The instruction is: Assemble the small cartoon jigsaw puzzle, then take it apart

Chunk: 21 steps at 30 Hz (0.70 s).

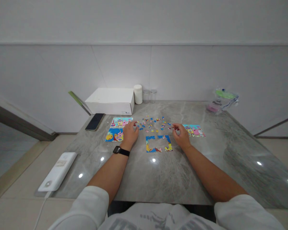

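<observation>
Loose jigsaw pieces [157, 131] lie scattered in the middle of the grey table. Nearer to me is a partly joined puzzle border [151, 149] in blue and yellow, with bare table inside it and a gap in its top edge. My left hand [130, 133] rests at the left of the loose pieces, fingers apart, partly covering a blue picture [112, 135] below another cartoon picture [117, 121]. On the other side, my right hand [181, 135] has its fingers bent and apart beside the pieces. A third cartoon picture [196, 131] lies just right of it.
At the back left stand a white box [110, 99], a white cylinder [138, 94] and two clear glasses [153, 95]. A phone [95, 122] lies in front of the box. A white corded device [59, 171] sits at the left edge, a plastic bag [222, 100] at the back right.
</observation>
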### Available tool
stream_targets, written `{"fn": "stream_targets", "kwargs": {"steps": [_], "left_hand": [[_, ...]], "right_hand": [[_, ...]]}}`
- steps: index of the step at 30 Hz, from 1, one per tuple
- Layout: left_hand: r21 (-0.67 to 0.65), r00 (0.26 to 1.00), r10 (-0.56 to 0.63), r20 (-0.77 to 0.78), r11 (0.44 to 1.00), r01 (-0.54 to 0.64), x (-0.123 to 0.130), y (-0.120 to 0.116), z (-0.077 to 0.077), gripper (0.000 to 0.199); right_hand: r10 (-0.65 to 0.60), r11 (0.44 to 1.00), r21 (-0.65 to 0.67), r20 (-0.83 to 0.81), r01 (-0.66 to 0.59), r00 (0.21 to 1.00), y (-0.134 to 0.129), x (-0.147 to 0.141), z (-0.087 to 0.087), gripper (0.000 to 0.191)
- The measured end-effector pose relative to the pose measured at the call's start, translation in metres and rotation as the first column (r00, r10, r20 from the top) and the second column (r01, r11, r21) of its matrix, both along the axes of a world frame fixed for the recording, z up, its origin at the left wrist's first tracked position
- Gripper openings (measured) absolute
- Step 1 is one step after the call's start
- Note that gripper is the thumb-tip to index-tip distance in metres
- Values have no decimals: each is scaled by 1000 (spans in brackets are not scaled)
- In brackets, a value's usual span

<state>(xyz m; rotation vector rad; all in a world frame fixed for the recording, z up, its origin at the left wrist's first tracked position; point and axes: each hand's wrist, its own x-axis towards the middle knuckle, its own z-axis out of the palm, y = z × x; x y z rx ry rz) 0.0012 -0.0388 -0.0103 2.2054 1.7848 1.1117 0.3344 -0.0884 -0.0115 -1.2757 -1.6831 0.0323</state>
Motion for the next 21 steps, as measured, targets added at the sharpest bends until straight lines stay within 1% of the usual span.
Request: {"fn": "stream_targets", "kwargs": {"steps": [3,6,9,14,17,21], "left_hand": [[-36,999,34,-42,999,-36,0,1,2,33],[-67,994,55,-94,996,-61,2,-2,4,35],[-71,985,72,-156,994,-84,3,-6,5,35],[-122,959,73,-273,986,-110,6,-10,6,38],[-133,955,57,-291,986,-100,6,-10,5,40],[-110,962,26,-272,992,-58,5,-9,0,36]], "right_hand": [[3,1000,-20,-29,-3,1000,1,2,-4,38],[9,998,-56,-47,-12,999,0,2,-5,38],[14,994,-111,-69,-21,998,-3,0,-2,37],[48,982,-176,-89,-63,995,-4,-3,0,38],[71,979,-186,-92,-87,993,-4,-2,1,38],[71,976,-201,-95,-89,993,-3,-1,0,36]]}}
